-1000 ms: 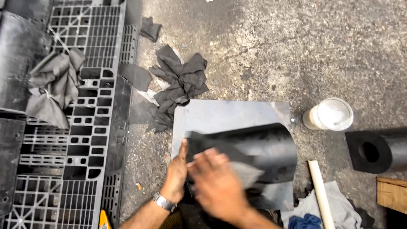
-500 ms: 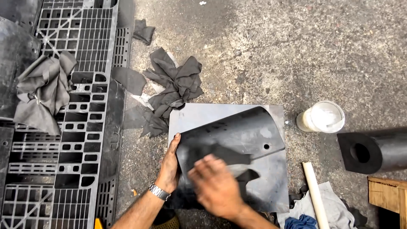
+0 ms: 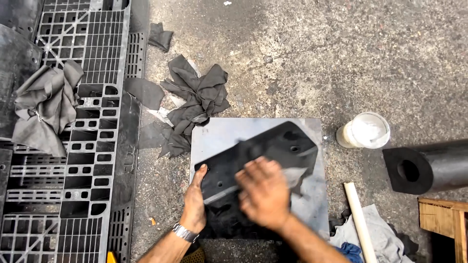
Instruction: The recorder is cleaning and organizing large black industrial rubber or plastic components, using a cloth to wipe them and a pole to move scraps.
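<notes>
Now right hand farther left, black plate rotated

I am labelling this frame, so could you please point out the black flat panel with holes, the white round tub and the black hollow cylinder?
black flat panel with holes (image 3: 273, 146): head view, upper bare face.
white round tub (image 3: 366, 129): head view, top.
black hollow cylinder (image 3: 441, 163): head view, side wall.
</notes>
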